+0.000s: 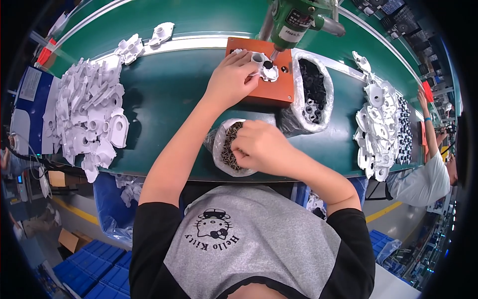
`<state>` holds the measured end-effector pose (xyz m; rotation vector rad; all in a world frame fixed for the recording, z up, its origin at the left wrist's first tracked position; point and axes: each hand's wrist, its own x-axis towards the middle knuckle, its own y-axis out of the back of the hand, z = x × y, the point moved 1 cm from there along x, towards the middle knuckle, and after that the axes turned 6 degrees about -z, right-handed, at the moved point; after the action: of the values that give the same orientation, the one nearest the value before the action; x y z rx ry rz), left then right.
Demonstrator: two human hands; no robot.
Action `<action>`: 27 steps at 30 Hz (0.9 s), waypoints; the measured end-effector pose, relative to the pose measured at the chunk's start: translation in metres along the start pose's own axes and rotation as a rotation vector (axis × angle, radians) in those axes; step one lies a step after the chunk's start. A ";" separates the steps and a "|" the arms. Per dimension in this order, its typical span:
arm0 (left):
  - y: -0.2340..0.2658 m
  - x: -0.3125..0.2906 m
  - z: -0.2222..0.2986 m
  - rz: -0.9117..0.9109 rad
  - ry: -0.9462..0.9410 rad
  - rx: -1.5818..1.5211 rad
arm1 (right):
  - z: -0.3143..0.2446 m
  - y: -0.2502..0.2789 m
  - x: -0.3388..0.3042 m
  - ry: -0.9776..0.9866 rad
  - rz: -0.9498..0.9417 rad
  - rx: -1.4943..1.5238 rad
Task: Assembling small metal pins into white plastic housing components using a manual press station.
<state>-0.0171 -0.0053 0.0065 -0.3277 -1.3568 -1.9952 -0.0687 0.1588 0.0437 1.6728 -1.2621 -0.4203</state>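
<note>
My left hand (230, 78) grips the side of a white plastic part (269, 74), which sits on an orange fixture block (271, 92). A round black piece (268, 65) is set in that part. Directly above it hangs the tip of a green machine head (298, 25). Closer to me, my right hand (264, 145) reaches over a clear plastic bag (217, 152) full of small brass-coloured screws (230, 149). Its fingers are curled and pinched among the screws, and whatever is between the fingertips is hidden.
Right of the block stands a bag of black plastic pieces (312, 84). White plastic parts lie heaped at left (89, 114) and right (377, 132), with rows of black pieces (404, 130) beyond. Another person (420, 179) works at the far right. Blue bins (112, 199) stand below the bench edge.
</note>
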 end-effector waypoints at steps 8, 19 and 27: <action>0.001 -0.001 0.000 0.035 -0.027 0.042 | 0.081 0.080 0.006 -0.637 0.175 0.231; 0.003 -0.001 0.002 0.003 0.018 -0.004 | 0.154 0.068 0.019 -0.692 0.280 0.366; 0.003 0.000 0.002 0.000 0.019 -0.002 | 0.153 0.078 0.025 -0.705 0.207 0.410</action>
<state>-0.0150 -0.0041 0.0095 -0.3088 -1.3427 -1.9946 -0.2132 0.0627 0.0429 1.7625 -2.1353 -0.6949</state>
